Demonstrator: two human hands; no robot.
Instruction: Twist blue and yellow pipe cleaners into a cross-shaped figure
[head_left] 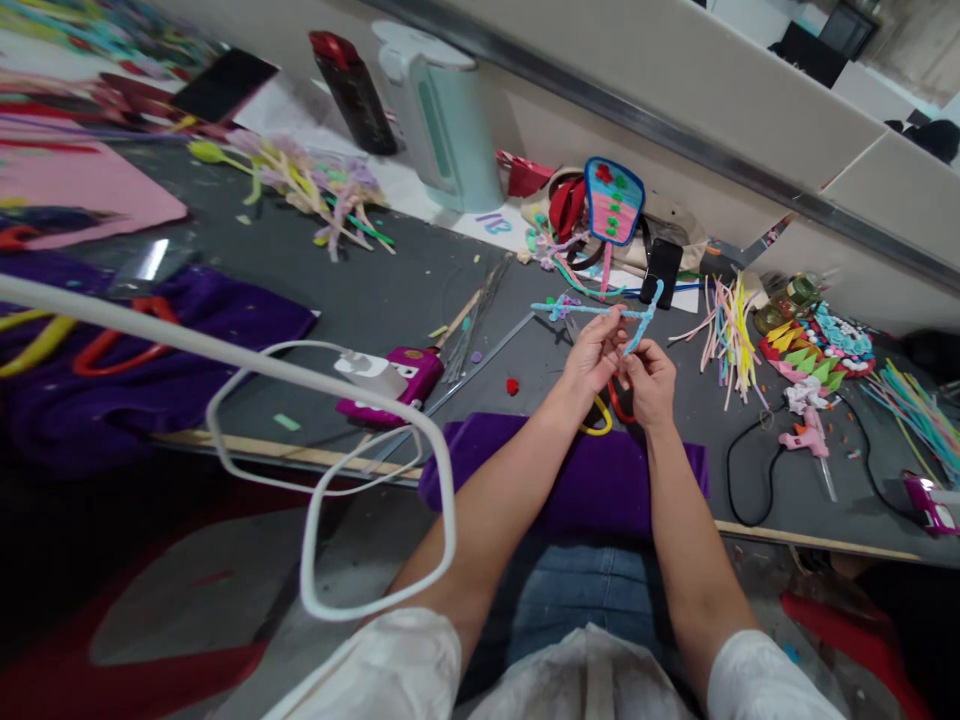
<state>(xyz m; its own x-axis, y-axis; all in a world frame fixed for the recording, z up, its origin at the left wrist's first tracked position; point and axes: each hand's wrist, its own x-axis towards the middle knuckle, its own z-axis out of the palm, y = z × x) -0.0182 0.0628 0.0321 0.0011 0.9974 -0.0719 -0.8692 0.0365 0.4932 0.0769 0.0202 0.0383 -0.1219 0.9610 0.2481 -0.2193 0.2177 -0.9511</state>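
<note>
Over the dark table, my left hand (594,352) pinches a light blue twisted pipe cleaner (643,328), whose one arm stretches out to the left. Its short bent end is between the closed fingers of my right hand (649,382). Both hands are close together, and the fingertips partly hide the piece. Below them lie scissors (600,422) with yellow and red handles, partly covered by my hands. A folded purple cloth (592,480) rests at the table edge under my forearms. A small red piece (512,386) lies left of my left hand.
Loose pipe cleaners (731,335) and a pink glue gun (806,435) with a black cord are on the right. Behind stand a pale blue kettle (465,135), a dark bottle (358,100) and a cupcake-shaped craft (613,203). A white cable (247,345) loops across the left foreground.
</note>
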